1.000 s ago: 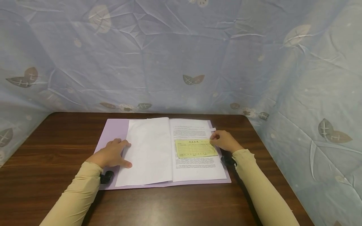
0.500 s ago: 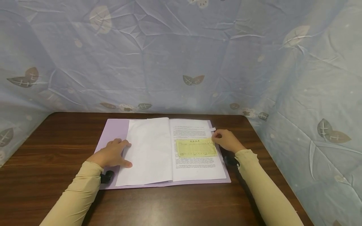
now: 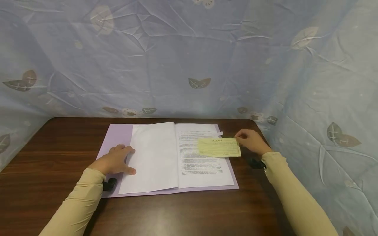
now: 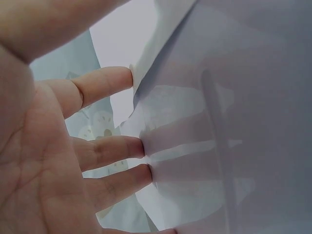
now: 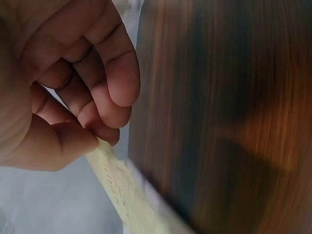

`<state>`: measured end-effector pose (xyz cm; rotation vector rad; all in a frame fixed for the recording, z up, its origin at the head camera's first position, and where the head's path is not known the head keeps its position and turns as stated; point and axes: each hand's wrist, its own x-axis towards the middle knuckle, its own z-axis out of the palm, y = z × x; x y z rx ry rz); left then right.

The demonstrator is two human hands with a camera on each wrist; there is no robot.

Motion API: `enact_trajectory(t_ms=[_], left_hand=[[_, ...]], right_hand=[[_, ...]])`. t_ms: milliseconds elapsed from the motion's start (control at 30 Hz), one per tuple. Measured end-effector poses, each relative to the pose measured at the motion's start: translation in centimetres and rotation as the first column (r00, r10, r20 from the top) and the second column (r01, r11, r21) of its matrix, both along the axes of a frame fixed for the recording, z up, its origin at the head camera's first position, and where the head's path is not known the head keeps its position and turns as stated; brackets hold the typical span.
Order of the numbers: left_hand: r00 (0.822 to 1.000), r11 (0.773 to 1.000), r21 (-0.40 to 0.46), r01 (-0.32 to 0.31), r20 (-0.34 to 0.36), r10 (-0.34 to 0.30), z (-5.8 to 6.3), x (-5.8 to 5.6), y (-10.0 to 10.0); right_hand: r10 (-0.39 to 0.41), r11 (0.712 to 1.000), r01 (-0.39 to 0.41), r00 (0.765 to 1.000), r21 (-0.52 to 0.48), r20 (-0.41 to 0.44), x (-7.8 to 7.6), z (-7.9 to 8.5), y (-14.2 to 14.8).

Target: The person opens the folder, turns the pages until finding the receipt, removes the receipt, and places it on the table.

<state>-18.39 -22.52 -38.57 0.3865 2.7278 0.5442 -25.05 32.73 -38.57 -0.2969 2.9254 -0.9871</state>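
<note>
In the head view a yellow printed slip (image 3: 219, 147) lies over the right-hand page and past its right edge. My right hand (image 3: 251, 140) pinches its upper right corner between thumb and fingers, and the right wrist view shows the slip (image 5: 114, 185) hanging from that pinch. My left hand (image 3: 114, 160) rests spread on the left side of the purple folder (image 3: 113, 136), fingertips and thumb at the edge of the turned white page (image 3: 155, 157). In the left wrist view the left hand's fingertips (image 4: 141, 146) touch the folder's glossy surface.
The folder lies open on a dark wooden table (image 3: 189, 213). A printed page (image 3: 203, 173) forms its right side, with a small white tab (image 3: 218, 134) at the upper right edge. A patterned cloth (image 3: 177, 59) hangs behind the table and along its sides.
My right hand has moved right and slightly away, drawing the yellow slip with it across the page and past the folder's right edge. My left hand has stayed in place.
</note>
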Motion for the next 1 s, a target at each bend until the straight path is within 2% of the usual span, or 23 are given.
enact_trajectory(t_ms=[267,433,667,833,1000], left_hand=[[1.0,1.0,-0.01,-0.007,0.004,0.007,-0.2,-0.1,-0.3],[1.0,1.0,-0.012,-0.008,0.004,0.008,-0.1,-0.2,-0.4],[1.0,1.0,-0.009,-0.006,0.005,0.006,-0.3,-0.1,-0.4],[1.0,1.0,-0.009,-0.002,-0.002,0.002,-0.4,-0.2,-0.4],[1.0,1.0,0.0,-0.003,-0.001,0.003,-0.2,-0.2,-0.3]], right_hand=[[-0.005,0.998,0.008,0.999,0.07,-0.04,-0.2,-0.1,4.5],[-0.022,0.993,0.027,0.999,0.114,-0.05,0.3,-0.5,5.9],[-0.083,0.981,0.083,0.997,0.175,-0.009,0.7,-1.1,7.6],[-0.12,0.969,0.118,0.993,0.215,-0.003,0.5,-1.3,8.5],[-0.125,0.963,0.123,0.992,0.239,-0.008,0.2,-1.6,8.8]])
